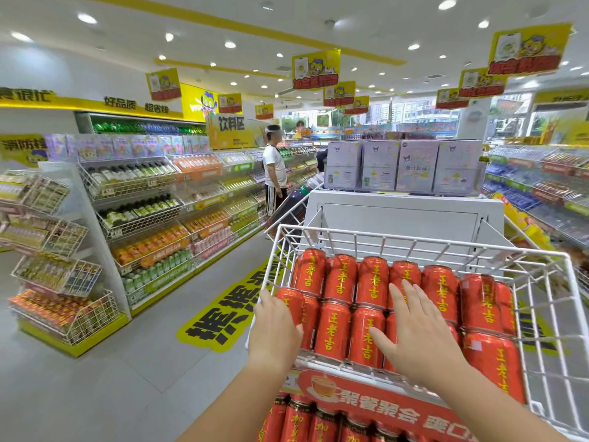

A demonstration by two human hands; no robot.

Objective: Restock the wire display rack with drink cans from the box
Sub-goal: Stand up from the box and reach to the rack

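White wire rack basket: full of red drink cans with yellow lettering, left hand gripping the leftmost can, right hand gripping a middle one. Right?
Not quite. The head view shows the right hand gripping nothing: it lies open, fingers spread, on the red drink cans with yellow lettering. The left hand does grip the leftmost can in the white wire rack basket.

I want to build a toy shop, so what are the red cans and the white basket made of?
The cans look like thin glossy metal: light streaks shine on their printed sides. The basket looks like metal wire coated white, thin bars in a grid; paint or plastic coating, I cannot tell.
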